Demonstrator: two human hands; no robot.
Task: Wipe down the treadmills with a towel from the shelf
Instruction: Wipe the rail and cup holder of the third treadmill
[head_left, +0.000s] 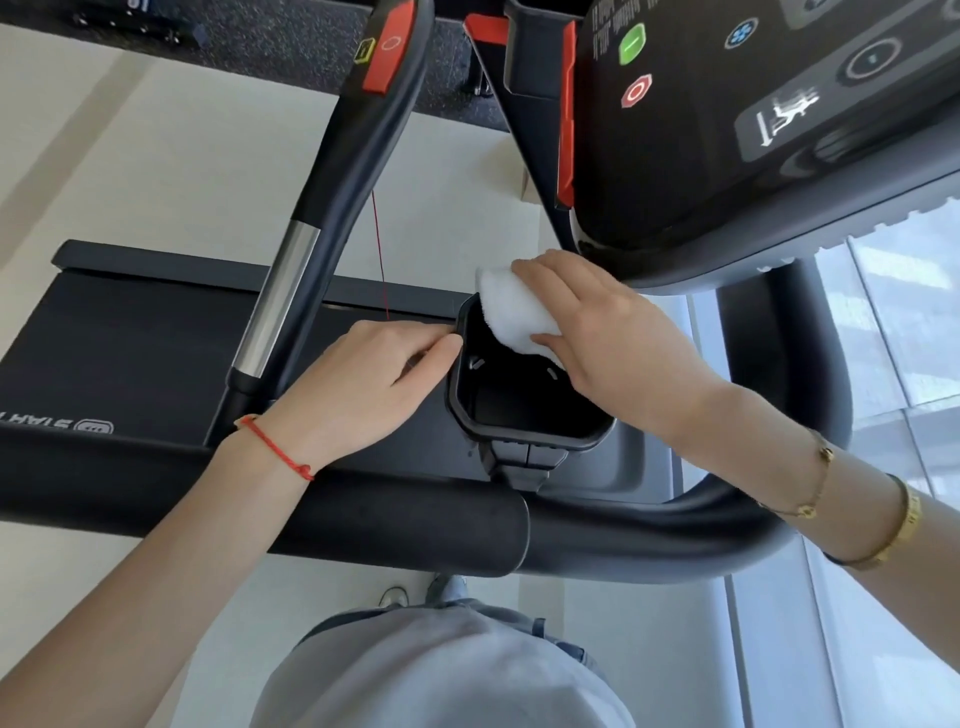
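Note:
A black treadmill fills the view, with its control console (727, 119) at the upper right and a square black cup holder (524, 434) in the middle. My right hand (608, 332) presses a folded white towel (511, 312) against the far inner rim of the cup holder. On the holder's left rim rests my left hand (363, 384), fingers curled and thumb touching the edge, with nothing else in it. A thick black handlebar (395, 525) crosses below both forearms.
A black side rail with a silver grip section (283, 301) and a red block rises at the upper left. A thin red safety cord (381, 260) hangs beside it. The running belt (104, 353) lies at the left. Pale floor and a window (893, 364) surround the machine.

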